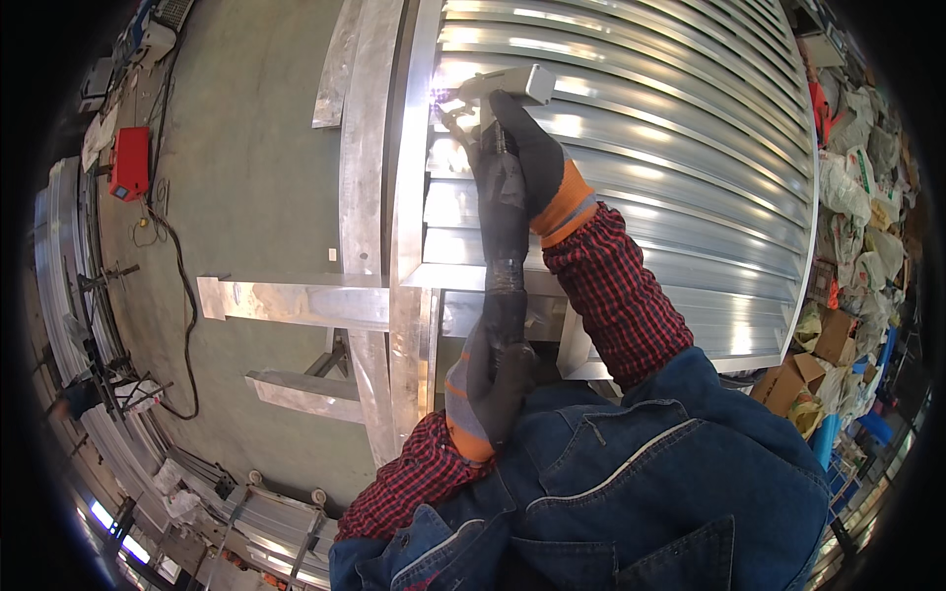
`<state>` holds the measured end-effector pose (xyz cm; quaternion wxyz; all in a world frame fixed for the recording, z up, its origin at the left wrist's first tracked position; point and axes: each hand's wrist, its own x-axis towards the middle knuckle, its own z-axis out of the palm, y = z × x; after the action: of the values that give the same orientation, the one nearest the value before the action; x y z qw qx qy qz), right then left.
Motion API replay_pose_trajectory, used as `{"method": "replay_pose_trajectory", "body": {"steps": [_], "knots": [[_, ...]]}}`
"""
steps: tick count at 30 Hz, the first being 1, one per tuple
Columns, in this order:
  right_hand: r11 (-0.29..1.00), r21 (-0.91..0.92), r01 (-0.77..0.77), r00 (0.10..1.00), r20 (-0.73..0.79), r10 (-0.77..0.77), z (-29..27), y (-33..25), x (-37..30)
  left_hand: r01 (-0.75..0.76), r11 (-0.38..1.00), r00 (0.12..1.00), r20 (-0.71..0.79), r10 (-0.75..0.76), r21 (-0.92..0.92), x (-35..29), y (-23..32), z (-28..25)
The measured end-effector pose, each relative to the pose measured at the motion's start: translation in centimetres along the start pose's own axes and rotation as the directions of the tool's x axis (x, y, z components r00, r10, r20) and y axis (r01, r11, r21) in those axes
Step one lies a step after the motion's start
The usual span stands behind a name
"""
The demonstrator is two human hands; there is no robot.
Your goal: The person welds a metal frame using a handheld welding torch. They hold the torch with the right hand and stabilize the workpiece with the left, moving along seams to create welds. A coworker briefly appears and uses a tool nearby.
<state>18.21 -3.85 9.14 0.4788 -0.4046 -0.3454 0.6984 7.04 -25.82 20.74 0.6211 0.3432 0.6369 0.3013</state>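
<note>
Work underway: the left hand [490,389] and right hand [540,163] have fingers closed around the black torch [504,217], its tip glowing where slatted panel [680,212] meets frame bar [411,187]. Completed and remaining seams are indistinguishable.

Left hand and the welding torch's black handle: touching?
Touching. The head view shows the gloved left hand wrapped around the lower stretch of the black handle.

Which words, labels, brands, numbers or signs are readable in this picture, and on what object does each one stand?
None can be read.
Red box-shaped machine at left: small pale patch, too small to read.
White crumpled plastic bag at right: green marks, too blurred to read.
</note>
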Motion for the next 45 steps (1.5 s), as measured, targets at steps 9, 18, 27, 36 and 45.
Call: {"method": "replay_pose_trajectory", "body": {"steps": [9,18,27,36,45], "knots": [[0.861,0.377,-0.342,0.931,0.01,0.365,-0.3,-0.3,0.1,-0.021,1.0,1.0,0.005,0.021,-0.014,-0.4,-0.9,0.0],[0.779,0.509,-0.368,0.921,0.086,0.379,-0.2,-0.6,-0.3,-0.035,0.999,0.999,0.019,0.035,0.005,-0.8,-1.2,0.0],[0.846,0.393,-0.359,0.919,-0.006,0.393,0.3,-0.9,-0.8,-0.08,0.996,0.997,-0.002,0.08,0.042,-1.2,-2.2,0.2],[0.779,0.49,-0.393,0.911,0.092,0.402,0.1,-1.2,-1.6,-0.067,0.996,0.998,-0.005,0.068,0.055,-2.0,-1.6,0.2],[0.843,0.412,-0.345,0.937,0.102,0.334,-0.2,-0.6,-2.1,-0.063,0.998,0.998,-0.022,0.064,0.023,-2.7,-1.4,0.5]]}}
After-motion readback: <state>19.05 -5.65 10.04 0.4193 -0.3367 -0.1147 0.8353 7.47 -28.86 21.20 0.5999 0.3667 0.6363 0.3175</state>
